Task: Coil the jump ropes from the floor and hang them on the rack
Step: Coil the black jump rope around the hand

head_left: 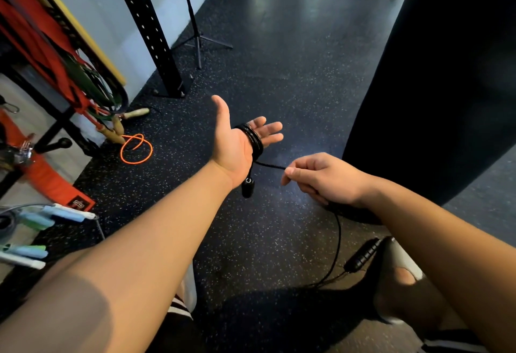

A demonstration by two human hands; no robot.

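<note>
A black jump rope [254, 140] is wound in several turns around the palm of my left hand [237, 140], whose fingers and thumb are spread straight. One black handle [247, 187] hangs below that wrist. My right hand [321, 178] pinches the rope's free length just right of the coil. From there the rope drops to the floor and runs to its second black handle [361, 256] by my right knee. An orange rope [136, 148] with wooden handles [117, 129] lies on the floor at the foot of the rack [55, 126] on the left.
Resistance bands [42, 54] in red and green hang on the rack. Light blue and green rope handles [42, 220] stick out at the lower left. A black upright post [150, 31] and a tripod stand [198, 42] are ahead. A large black punching bag [446, 73] fills the right.
</note>
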